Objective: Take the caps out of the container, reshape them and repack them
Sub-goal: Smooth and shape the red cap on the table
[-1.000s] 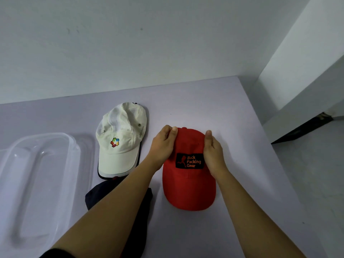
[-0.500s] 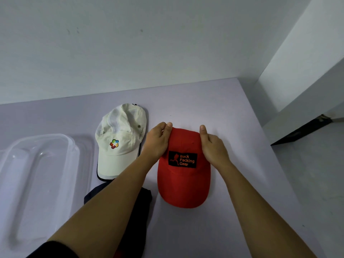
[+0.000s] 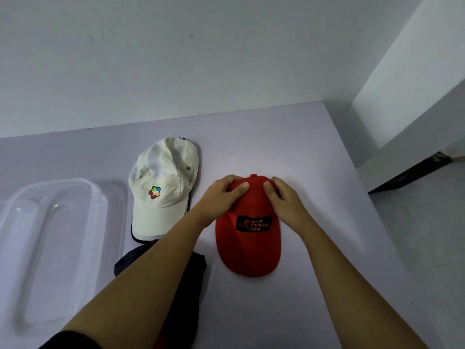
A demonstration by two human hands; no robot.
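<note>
A red cap (image 3: 247, 250) with a black "Back Packing Gear" patch lies on the table, brim toward me. My left hand (image 3: 221, 197) and my right hand (image 3: 284, 197) both press and pinch the top of its crown, thumbs on the red fabric near the button. A cream cap (image 3: 163, 195) with a coloured logo lies to the left, stacked on a dark-edged cap. A dark navy cap (image 3: 191, 280) lies partly hidden under my left forearm. The clear plastic container (image 3: 57, 248) sits at the far left.
The pale lilac table (image 3: 276, 137) ends at a white wall behind and at a right edge, beyond which is grey floor. A white column stands at the right.
Both hands have slid from the sides of the red cap up onto the top of its crown, closer together. The cap has shifted slightly on the table.
</note>
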